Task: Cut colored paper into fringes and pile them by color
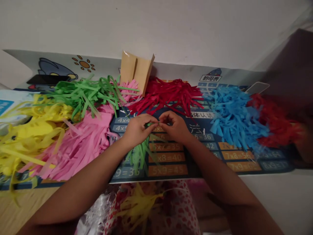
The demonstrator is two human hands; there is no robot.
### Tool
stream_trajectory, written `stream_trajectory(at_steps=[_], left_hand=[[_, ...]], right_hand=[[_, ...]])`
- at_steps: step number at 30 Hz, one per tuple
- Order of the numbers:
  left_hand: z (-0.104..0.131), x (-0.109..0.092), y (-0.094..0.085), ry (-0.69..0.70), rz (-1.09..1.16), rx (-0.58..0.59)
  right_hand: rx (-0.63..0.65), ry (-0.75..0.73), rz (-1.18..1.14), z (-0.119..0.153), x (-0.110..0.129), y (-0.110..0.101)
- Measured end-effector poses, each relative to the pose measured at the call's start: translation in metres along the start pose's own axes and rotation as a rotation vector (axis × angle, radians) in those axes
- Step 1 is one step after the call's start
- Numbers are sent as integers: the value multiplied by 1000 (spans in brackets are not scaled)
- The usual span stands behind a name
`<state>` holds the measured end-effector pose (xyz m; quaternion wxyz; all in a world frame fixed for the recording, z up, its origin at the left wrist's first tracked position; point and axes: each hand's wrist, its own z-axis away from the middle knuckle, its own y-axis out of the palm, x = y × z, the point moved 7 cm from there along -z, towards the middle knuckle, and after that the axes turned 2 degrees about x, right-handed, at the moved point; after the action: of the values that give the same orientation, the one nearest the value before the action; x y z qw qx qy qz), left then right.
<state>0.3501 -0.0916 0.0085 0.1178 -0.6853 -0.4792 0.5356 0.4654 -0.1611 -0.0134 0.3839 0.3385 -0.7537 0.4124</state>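
Over the middle of the mat, my left hand is closed around a green paper tassel, whose fringe hangs down below the palm. My right hand meets it fingertip to fingertip, pinching at the tassel's narrow top end. The exact spot between the fingertips is too small to make out. Just left of my left hand lies a pink fringed paper bundle. Beyond both hands is a heap of dark red fringe.
Green fringe and yellow fringe lie left; blue fringe and red fringe lie right. A brown paper envelope leans at the back. The printed mat curls up against the wall. Yellow strips rest on my lap.
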Motion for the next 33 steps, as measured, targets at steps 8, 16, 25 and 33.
stream_trajectory(at_steps=[8,16,25,33], left_hand=[[5,17,-7,-199,72,-100],[5,10,-3,-209,51,-86],[6,12,5,-207,32,-58],[5,10,8,-196,11,-27]], right_hand=[[184,38,356,87,82,-6],[347,386,434,239,11,59],[470,759,598,303,-13,56],[522,615,711,301,-31,103]])
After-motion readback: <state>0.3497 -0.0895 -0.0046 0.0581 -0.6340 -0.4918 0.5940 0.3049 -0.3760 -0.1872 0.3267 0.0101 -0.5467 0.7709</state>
